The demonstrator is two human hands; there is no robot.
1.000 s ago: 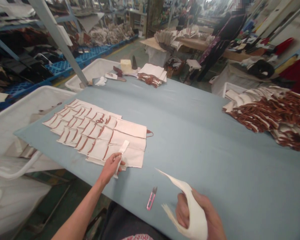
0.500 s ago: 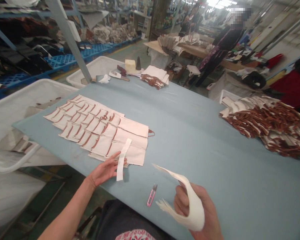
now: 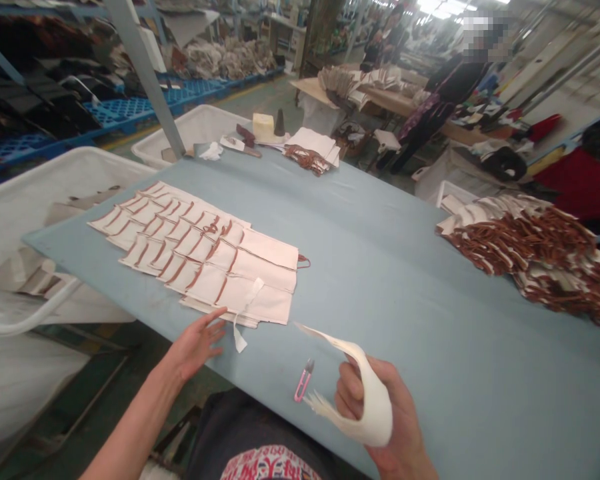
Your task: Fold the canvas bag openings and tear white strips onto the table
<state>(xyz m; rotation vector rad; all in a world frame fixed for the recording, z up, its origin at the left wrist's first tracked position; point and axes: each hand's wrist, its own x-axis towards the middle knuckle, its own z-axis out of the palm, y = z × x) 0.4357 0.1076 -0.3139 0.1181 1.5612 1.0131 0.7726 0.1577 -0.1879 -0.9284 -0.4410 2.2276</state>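
Note:
My left hand (image 3: 197, 345) is open with fingers spread, just off the near edge of an overlapped layout of cream cloth pieces with brown-edged seams (image 3: 195, 250). A narrow white fabric strip (image 3: 247, 308) lies across the nearest piece, its lower end hanging past the edge onto the table. My right hand (image 3: 375, 413) grips a curved bunch of white fabric strips (image 3: 375, 417) above the table, their frayed ends poking out to the left. Pink thread snips (image 3: 304, 381) lie between my hands.
The blue-grey table (image 3: 405, 333) carries a heap of brown-trimmed cloth pieces (image 3: 520, 257) at the right and a cloth stack (image 3: 313, 150) at the far end. White bins (image 3: 80, 180) stand along the left. A co-worker (image 3: 445, 100) stands beyond.
My left hand has let go of the white strip and moved down-left, away from the cloth. The strip now lies on the cloth. My right hand has shifted slightly left.

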